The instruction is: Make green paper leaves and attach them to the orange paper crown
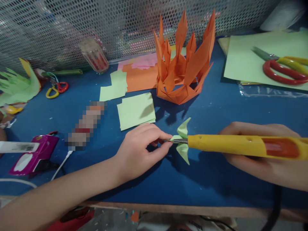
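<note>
My left hand (138, 147) pinches a small folded piece of light green paper (183, 129) between thumb and fingertips, its pointed flaps spread to both sides. From the right, my right hand (257, 150) is wrapped around a yellow hot glue gun (226, 145), whose body covers part of the hand. The gun's metal tip lies against the middle of the green paper; whether glue is on it, I cannot tell. Just beyond my left hand lies a stack of light green paper squares (137, 110). An orange folded-paper crown (183, 93) with tall points stands behind the held paper.
Red-and-yellow scissors (281, 72) rest on green sheets (243, 59) at the right. Smaller scissors (57, 89), a clear jar (95, 57), a purple device (45, 150) and a white cable (61, 166) are at the left. A perforated metal panel (130, 25) borders the blue table's back.
</note>
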Demonstrator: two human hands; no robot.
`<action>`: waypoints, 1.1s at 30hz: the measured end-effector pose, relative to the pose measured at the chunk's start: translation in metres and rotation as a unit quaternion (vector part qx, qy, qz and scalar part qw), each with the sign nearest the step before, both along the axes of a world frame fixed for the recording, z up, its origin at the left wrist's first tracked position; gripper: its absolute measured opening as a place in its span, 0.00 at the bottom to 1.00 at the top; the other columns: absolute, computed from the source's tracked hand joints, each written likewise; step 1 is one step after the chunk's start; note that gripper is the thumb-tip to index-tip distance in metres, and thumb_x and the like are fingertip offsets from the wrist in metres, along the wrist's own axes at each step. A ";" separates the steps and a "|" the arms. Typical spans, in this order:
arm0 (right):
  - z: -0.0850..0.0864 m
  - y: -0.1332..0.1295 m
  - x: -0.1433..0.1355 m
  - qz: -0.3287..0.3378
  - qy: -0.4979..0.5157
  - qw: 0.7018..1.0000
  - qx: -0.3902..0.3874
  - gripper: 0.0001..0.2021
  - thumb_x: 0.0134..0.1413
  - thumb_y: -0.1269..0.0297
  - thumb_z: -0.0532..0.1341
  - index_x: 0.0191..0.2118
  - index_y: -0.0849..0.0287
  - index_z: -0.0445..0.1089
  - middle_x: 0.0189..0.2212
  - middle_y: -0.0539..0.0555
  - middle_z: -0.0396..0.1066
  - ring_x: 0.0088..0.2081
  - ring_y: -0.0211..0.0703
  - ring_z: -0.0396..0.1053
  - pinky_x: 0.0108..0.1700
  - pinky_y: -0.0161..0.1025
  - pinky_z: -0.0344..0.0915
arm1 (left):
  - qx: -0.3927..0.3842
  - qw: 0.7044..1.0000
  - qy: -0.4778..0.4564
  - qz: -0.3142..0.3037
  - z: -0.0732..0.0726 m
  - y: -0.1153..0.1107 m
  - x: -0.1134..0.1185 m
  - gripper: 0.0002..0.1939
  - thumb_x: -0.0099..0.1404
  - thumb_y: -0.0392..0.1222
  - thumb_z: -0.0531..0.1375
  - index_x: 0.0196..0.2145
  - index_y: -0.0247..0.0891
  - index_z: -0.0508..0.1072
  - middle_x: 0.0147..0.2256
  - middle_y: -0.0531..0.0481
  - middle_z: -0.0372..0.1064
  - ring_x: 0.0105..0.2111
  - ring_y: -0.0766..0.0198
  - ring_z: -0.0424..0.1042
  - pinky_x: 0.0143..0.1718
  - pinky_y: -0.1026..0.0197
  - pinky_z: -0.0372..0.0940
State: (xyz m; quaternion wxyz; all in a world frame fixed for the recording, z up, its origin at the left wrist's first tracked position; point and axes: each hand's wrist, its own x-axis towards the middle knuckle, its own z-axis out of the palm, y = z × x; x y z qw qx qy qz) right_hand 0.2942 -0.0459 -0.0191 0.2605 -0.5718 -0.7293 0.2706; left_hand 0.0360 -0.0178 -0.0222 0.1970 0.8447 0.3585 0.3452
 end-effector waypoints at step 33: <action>0.002 -0.001 -0.002 0.030 -0.040 0.999 0.020 0.07 0.46 0.62 0.54 0.29 0.47 0.68 0.17 0.44 0.67 0.17 0.37 0.61 0.23 0.38 0.59 | 0.031 0.999 -0.002 -0.016 -0.005 -0.001 0.001 0.04 0.62 0.31 0.65 0.29 0.35 0.74 0.25 0.54 0.74 0.26 0.69 0.71 0.29 0.68 0.66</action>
